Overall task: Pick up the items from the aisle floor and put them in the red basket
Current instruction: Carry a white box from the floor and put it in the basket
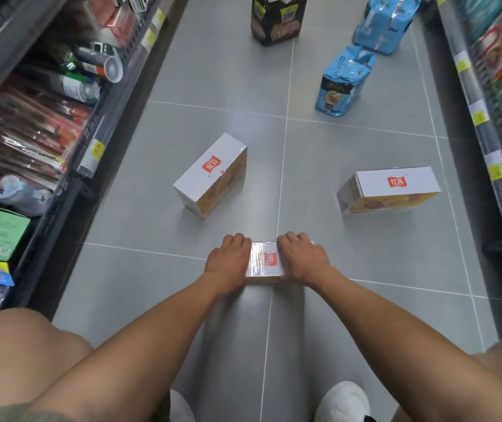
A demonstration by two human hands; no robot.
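Note:
A white box with a red logo [265, 261] lies on the grey aisle floor just ahead of me. My left hand [228, 263] grips its left end and my right hand [303, 259] grips its right end. Two more boxes of the same kind lie further out, one at centre left [210, 175] and one at the right [391, 188]. Beyond them stand two light blue bags, a nearer one [342, 83] and a farther one [385, 22], and a dark bag [277, 18]. No red basket is in view.
Shelves full of goods line the aisle on the left [30, 123] and on the right [499, 111], with yellow price tags along their edges. My knees and white shoes [344, 402] fill the bottom of the view.

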